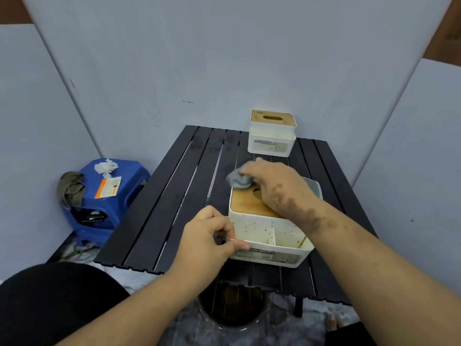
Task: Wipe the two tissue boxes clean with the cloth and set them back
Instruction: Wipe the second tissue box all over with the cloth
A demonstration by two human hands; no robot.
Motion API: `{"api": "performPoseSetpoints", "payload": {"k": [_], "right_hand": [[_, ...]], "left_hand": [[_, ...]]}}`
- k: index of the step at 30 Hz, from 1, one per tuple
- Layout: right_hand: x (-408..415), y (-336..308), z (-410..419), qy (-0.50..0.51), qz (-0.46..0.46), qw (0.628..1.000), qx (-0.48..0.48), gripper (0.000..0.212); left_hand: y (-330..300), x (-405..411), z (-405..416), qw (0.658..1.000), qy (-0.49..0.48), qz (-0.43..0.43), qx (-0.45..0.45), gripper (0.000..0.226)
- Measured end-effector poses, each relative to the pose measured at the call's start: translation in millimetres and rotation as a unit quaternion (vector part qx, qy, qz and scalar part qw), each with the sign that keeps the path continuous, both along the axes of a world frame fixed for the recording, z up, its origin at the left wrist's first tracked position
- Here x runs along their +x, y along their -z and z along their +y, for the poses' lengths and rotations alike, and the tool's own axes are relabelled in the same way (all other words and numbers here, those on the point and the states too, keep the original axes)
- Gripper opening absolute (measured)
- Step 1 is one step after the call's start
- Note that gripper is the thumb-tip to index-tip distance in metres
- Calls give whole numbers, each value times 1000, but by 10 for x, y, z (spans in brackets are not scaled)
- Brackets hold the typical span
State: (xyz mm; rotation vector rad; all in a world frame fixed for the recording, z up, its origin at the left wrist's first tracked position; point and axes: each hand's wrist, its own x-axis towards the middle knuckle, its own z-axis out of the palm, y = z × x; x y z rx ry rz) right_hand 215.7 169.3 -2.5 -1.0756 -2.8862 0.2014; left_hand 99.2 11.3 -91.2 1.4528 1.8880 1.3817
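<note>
Speckled white plastic tissue box with a wooden lid [268, 236] sits on the black slatted desk [174, 196]. Left hand [208, 234] fingers pinch its near-left rim; right hand [277, 188] fingers clamp a crumpled grey cloth [237, 179] against its far edge. Behind it stands a second, cleaner white wooden-lidded tissue box [272, 133].

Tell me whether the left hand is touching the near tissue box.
Touching. The head view shows the left hand pinching the front left corner of the near tissue box, its thumb lying on the outer wall and its fingers curled over the rim.
</note>
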Motion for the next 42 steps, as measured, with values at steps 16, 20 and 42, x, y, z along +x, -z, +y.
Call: {"api": "performPoseSetpoints", "payload": {"k": [16, 20, 42], "right_hand": [[295, -49, 83, -15, 85, 994, -61, 39], [561, -117, 159, 27, 130, 983, -127, 33], [1016, 281, -234, -153, 222, 960, -72, 33]], "left_hand": [[-21, 78, -12, 999, -15, 49, -12, 36], [-45, 86, -22, 998, -16, 59, -16, 35], [-21, 31, 6, 997, -1, 75, -5, 34]]}}
